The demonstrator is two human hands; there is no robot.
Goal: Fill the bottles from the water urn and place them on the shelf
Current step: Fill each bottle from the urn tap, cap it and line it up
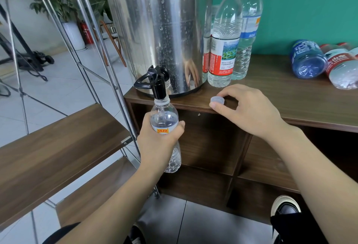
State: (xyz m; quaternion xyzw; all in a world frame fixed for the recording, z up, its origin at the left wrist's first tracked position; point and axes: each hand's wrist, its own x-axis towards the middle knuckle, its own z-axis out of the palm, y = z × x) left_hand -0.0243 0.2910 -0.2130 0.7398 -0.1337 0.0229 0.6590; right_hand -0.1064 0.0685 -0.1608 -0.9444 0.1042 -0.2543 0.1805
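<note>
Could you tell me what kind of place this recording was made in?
Probably an office or break area: a steel water urn stands on a wooden cabinet against a teal wall, with a tiled floor, a potted plant and a fire extinguisher behind.

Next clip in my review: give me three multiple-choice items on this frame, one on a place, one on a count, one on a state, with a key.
1. Where is the mouth of the open bottle?
A. Under the urn's black tap
B. On the shelf
C. Lying on the counter

2. How many capped bottles stand upright beside the urn?
A. One
B. Two
C. Four

3. What is the right hand doing?
A. Hanging idle
B. Pinching the loose cap on the counter edge
C. Turning the tap

Key: 1 A, the neck meets the spout while the left hand grips the bottle. 2 B, the red-capped bottle and the white-capped bottle; the third is a reflection. 3 B, thumb and fingers close round the cap.
</note>
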